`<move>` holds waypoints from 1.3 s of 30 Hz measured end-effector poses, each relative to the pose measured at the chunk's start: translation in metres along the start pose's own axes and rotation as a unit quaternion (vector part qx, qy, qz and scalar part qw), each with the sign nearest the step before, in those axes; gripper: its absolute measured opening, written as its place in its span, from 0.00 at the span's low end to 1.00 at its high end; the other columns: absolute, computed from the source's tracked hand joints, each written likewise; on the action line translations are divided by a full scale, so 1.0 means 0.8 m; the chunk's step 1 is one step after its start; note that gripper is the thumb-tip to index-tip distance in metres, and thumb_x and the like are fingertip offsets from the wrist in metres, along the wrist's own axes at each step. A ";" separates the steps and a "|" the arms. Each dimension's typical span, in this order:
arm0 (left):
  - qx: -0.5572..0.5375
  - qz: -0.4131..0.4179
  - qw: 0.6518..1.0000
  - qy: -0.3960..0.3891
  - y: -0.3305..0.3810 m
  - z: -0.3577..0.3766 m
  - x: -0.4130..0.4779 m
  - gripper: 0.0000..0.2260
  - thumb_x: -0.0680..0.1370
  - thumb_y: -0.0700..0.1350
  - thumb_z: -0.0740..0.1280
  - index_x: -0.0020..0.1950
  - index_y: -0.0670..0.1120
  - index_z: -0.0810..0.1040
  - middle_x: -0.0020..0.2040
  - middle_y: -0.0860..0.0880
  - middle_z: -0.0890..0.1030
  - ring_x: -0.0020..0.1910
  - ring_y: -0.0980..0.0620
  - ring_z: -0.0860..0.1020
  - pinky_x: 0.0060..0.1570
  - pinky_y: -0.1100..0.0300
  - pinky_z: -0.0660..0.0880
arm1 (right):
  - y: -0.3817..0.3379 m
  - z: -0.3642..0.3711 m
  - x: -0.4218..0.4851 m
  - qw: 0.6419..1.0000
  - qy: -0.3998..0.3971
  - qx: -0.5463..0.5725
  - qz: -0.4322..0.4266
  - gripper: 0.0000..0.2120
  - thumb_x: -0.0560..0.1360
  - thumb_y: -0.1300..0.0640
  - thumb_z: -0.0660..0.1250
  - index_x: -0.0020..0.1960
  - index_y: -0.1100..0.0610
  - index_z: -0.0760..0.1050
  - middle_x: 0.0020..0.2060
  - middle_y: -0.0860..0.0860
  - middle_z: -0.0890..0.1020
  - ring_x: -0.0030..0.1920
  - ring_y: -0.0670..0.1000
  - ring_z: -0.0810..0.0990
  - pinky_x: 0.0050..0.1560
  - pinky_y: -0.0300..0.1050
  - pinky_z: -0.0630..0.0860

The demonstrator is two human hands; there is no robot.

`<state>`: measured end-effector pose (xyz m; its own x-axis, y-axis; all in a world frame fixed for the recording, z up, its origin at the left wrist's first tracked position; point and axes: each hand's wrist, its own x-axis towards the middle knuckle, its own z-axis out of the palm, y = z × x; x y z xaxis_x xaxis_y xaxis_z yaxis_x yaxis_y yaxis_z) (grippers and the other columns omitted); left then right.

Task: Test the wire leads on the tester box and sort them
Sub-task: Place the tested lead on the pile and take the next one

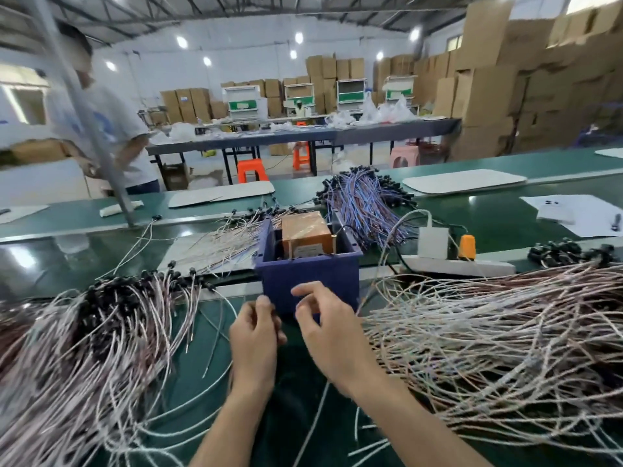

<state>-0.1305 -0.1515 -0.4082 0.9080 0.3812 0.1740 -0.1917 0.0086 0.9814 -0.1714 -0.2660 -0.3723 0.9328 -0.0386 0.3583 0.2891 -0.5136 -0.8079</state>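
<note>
A blue tester box [310, 274] with an orange transformer [305, 235] inside stands at the middle of the green table [101, 244]. Both my hands are at its near face. My left hand [256, 335] has its fingers curled, thumb up against the box front. My right hand [323, 325] has thumb and forefinger bent toward the box; whether either hand pinches a lead is hidden by the fingers. A big pile of white-pink wire leads [505, 348] lies to the right. Another pile with black connectors [84, 348] lies to the left.
A bundle of blue-purple leads [364, 203] lies behind the box, a thin pile of leads [222, 241] to its left. A white power strip [458, 264] with an orange plug sits right of the box. A person [111, 129] stands at far left by a metal pole [94, 143].
</note>
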 end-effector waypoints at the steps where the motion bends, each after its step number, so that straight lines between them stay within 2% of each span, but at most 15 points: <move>1: 0.003 0.004 1.000 0.008 0.000 -0.001 0.001 0.15 0.83 0.44 0.61 0.38 0.42 0.74 0.28 0.52 0.75 0.25 0.58 0.71 0.26 0.67 0.69 | -0.001 0.017 -0.001 0.999 -0.025 0.014 0.020 0.11 0.82 0.55 0.61 0.62 0.46 0.76 0.54 0.44 0.82 0.53 0.44 0.80 0.58 0.45 0.76; 7: 0.040 0.001 0.997 0.067 0.001 -0.015 0.008 0.15 0.84 0.44 0.60 0.39 0.43 0.74 0.35 0.49 0.78 0.28 0.65 0.73 0.31 0.70 0.69 | -0.003 0.075 0.013 0.990 -0.072 0.048 0.110 0.10 0.83 0.52 0.59 0.61 0.44 0.75 0.55 0.46 0.83 0.54 0.48 0.80 0.58 0.48 0.76; 10: 0.165 0.026 0.982 0.084 0.012 -0.034 0.028 0.13 0.83 0.48 0.58 0.40 0.47 0.73 0.35 0.51 0.77 0.35 0.56 0.75 0.36 0.60 0.69 | 0.006 0.084 0.018 0.987 -0.084 0.056 0.126 0.11 0.83 0.53 0.59 0.63 0.42 0.74 0.50 0.44 0.84 0.44 0.41 0.81 0.46 0.38 0.76; 12: 0.310 0.019 0.949 0.060 0.022 -0.045 0.054 0.11 0.82 0.51 0.58 0.46 0.47 0.73 0.40 0.49 0.78 0.41 0.46 0.76 0.39 0.54 0.69 | 0.011 0.082 0.023 0.983 -0.077 0.089 0.139 0.11 0.82 0.54 0.60 0.61 0.42 0.75 0.45 0.44 0.83 0.39 0.40 0.81 0.37 0.33 0.75; 16: 0.569 -0.055 0.820 -0.031 0.029 -0.053 0.096 0.22 0.83 0.56 0.60 0.66 0.39 0.72 0.62 0.41 0.78 0.60 0.40 0.78 0.54 0.49 0.73 | 0.009 0.077 0.030 0.963 -0.074 0.175 0.192 0.10 0.82 0.56 0.60 0.55 0.43 0.76 0.48 0.45 0.84 0.46 0.45 0.83 0.45 0.40 0.77; 18: 0.612 -0.075 0.786 -0.053 0.026 -0.055 0.103 0.19 0.83 0.53 0.61 0.66 0.40 0.73 0.65 0.42 0.77 0.63 0.40 0.77 0.56 0.49 0.73 | 0.006 0.071 0.035 0.955 -0.065 0.213 0.197 0.11 0.82 0.58 0.60 0.54 0.44 0.77 0.48 0.48 0.84 0.47 0.47 0.83 0.43 0.39 0.73; 22: 0.629 -0.103 0.767 -0.074 0.027 -0.060 0.105 0.11 0.82 0.44 0.61 0.63 0.42 0.75 0.64 0.43 0.79 0.62 0.41 0.78 0.53 0.52 0.70 | -0.003 0.054 0.041 0.940 -0.050 0.272 0.200 0.11 0.83 0.59 0.59 0.54 0.48 0.79 0.44 0.48 0.86 0.41 0.45 0.83 0.41 0.37 0.74; 24: 0.615 -0.092 0.780 -0.068 0.036 -0.063 0.104 0.09 0.82 0.44 0.60 0.59 0.43 0.76 0.60 0.43 0.81 0.58 0.41 0.79 0.49 0.55 0.69 | -0.007 0.044 0.042 0.939 -0.055 0.287 0.182 0.12 0.83 0.59 0.59 0.54 0.48 0.79 0.42 0.46 0.86 0.40 0.43 0.83 0.42 0.38 0.76; 26: 0.544 -0.034 0.838 -0.030 0.054 -0.070 0.098 0.09 0.82 0.45 0.58 0.49 0.44 0.76 0.48 0.45 0.83 0.47 0.42 0.80 0.45 0.56 0.72 | -0.014 0.034 0.043 0.933 -0.045 0.311 0.175 0.12 0.83 0.59 0.59 0.55 0.48 0.80 0.43 0.45 0.87 0.41 0.45 0.84 0.44 0.40 0.78; 28: 0.383 0.063 0.921 -0.009 0.074 -0.073 0.079 0.09 0.84 0.48 0.58 0.48 0.46 0.74 0.38 0.50 0.82 0.38 0.49 0.81 0.39 0.55 0.76 | -0.020 0.029 0.048 0.917 -0.039 0.351 0.184 0.11 0.83 0.58 0.60 0.55 0.48 0.80 0.46 0.47 0.87 0.44 0.48 0.85 0.48 0.43 0.79; 30: 0.261 0.150 0.950 -0.079 0.095 -0.071 0.046 0.06 0.85 0.51 0.58 0.51 0.52 0.71 0.36 0.52 0.83 0.34 0.55 0.81 0.34 0.60 0.76 | -0.033 0.024 0.050 0.882 -0.049 0.421 0.208 0.08 0.82 0.53 0.62 0.56 0.48 0.79 0.48 0.47 0.87 0.47 0.49 0.86 0.52 0.46 0.79; 33: 0.247 0.179 0.924 -0.232 0.104 -0.062 -0.001 0.05 0.84 0.53 0.59 0.48 0.59 0.67 0.36 0.52 0.82 0.31 0.53 0.80 0.37 0.52 0.80 | -0.054 0.010 0.055 0.783 -0.084 0.572 0.230 0.15 0.77 0.47 0.67 0.59 0.54 0.77 0.48 0.53 0.87 0.48 0.53 0.87 0.51 0.48 0.81; 35: 0.303 0.172 0.889 -0.296 0.098 -0.060 -0.020 0.04 0.84 0.52 0.58 0.49 0.59 0.66 0.35 0.51 0.81 0.33 0.48 0.80 0.40 0.46 0.79 | -0.059 0.001 0.051 0.745 -0.093 0.620 0.227 0.17 0.75 0.47 0.69 0.58 0.57 0.79 0.34 0.50 0.81 0.33 0.49 0.80 0.38 0.43 0.79; 37: 0.370 0.197 0.840 -0.345 0.098 -0.064 -0.028 0.02 0.84 0.52 0.57 0.53 0.57 0.65 0.38 0.51 0.81 0.38 0.46 0.79 0.44 0.46 0.77 | -0.053 -0.013 0.053 0.759 -0.067 0.607 0.225 0.10 0.78 0.50 0.67 0.50 0.57 0.81 0.24 0.46 0.62 0.22 0.45 0.62 0.24 0.38 0.69; 39: 0.418 0.222 0.808 -0.351 0.103 -0.069 -0.027 0.03 0.85 0.54 0.56 0.57 0.57 0.64 0.41 0.52 0.81 0.40 0.48 0.78 0.47 0.48 0.76 | -0.041 -0.033 0.053 0.782 -0.035 0.585 0.210 0.10 0.79 0.52 0.65 0.44 0.55 0.80 0.21 0.46 0.56 0.19 0.45 0.54 0.18 0.37 0.61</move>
<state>-0.1869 -0.1079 -0.3357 0.8627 -0.4462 0.2379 -0.5042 -0.7242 0.4703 -0.1465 -0.2734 -0.3183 0.9961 0.0749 -0.0467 -0.0849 0.6704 -0.7371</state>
